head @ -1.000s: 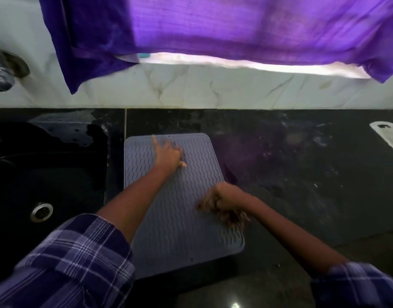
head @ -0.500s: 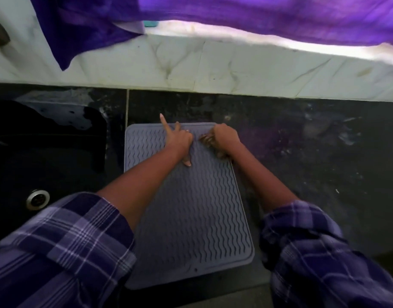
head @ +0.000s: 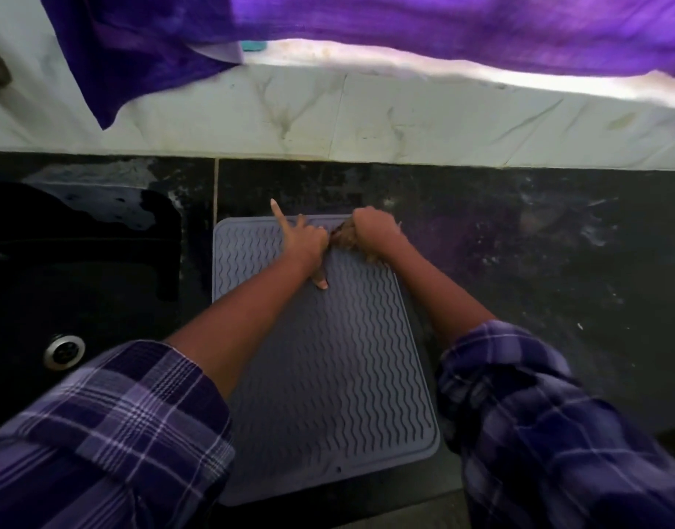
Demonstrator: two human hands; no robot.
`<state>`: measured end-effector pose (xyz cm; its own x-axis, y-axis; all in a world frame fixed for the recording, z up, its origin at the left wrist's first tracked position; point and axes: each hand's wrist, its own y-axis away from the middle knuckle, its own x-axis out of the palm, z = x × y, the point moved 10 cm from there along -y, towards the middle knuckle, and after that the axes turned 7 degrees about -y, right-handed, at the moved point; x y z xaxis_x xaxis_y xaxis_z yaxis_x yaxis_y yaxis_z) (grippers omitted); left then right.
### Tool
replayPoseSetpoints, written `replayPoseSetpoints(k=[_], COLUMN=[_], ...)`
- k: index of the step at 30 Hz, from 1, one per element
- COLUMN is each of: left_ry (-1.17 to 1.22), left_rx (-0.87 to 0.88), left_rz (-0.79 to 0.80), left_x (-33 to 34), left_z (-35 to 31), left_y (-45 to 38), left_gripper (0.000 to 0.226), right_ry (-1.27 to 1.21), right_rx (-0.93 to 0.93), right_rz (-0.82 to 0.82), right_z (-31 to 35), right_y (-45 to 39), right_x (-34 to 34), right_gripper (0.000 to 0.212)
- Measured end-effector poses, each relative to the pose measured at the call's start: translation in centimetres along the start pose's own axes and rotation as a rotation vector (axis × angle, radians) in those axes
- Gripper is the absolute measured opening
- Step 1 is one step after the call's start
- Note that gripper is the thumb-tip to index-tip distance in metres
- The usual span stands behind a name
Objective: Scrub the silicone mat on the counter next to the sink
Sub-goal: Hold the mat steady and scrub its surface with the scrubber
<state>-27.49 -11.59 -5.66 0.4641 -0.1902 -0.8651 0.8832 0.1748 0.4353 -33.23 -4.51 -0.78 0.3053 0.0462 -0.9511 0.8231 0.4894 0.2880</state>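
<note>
A grey silicone mat (head: 328, 368) with wavy ridges lies flat on the black counter, just right of the sink. My left hand (head: 303, 242) presses on the mat's far edge, fingers spread, index finger pointing away. My right hand (head: 374, 231) is closed on a brown fibrous scrubber (head: 345, 238), held against the mat's far right corner, right beside my left hand. Most of the scrubber is hidden under the fist.
The black sink (head: 80, 284) with a metal drain (head: 64, 351) is at the left. A white marble backsplash (head: 366, 116) runs behind the counter (head: 538, 269). A purple cloth (head: 366, 28) hangs above it. The counter right of the mat is wet and smeared.
My right hand has carried the scrubber from the mat's right edge, near its middle, up to its far right corner beside my left hand. The left hand stays pressed on the mat.
</note>
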Motion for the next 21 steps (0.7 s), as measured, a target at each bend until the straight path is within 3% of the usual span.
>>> replayPoseSetpoints(k=[5,8,10,11,13,15,16,21], left_ry=[-0.021,-0.031,-0.029,-0.030,-0.038,-0.034,-0.027,-0.041], left_rx=[0.032,0.037,0.037,0.037,0.031,0.020,0.013,0.000], left_rz=[0.044,0.035,0.030,0.026,0.020,0.020,0.030,0.061], left_x=[0.1,0.0,-0.1,-0.2,-0.1,-0.1,-0.1,0.1], left_z=[0.0,0.1,0.0,-0.1,-0.2,-0.2,-0.3,-0.2], left_y=[0.3,0.4,0.7,0.7,0.6,0.5,0.5,0.4], left_gripper=[0.105,0.109,0.109,0.108,0.104,0.097,0.095,0.097], right_ry=[-0.094,-0.019,-0.171,-0.277,-0.348,-0.194,-0.115,-0.101], right_rx=[0.007,0.037,0.141,0.177,0.191,0.141,0.111,0.130], right_rz=[0.091,0.390,0.675,0.695,0.398,-0.002,-0.102,-0.048], right_z=[-2.0,-3.4,-4.6,-4.9,-5.3,-4.5,-3.5,-2.5], right_y=[6.7,10.5,11.2,10.2,5.5,2.2,1.8,5.2], right_x=[5.4,7.4,7.3,6.4,2.8,-0.3,-0.4,3.9], right_gripper=[0.026,0.032,0.038,0.035,0.025,0.026,0.027,0.029])
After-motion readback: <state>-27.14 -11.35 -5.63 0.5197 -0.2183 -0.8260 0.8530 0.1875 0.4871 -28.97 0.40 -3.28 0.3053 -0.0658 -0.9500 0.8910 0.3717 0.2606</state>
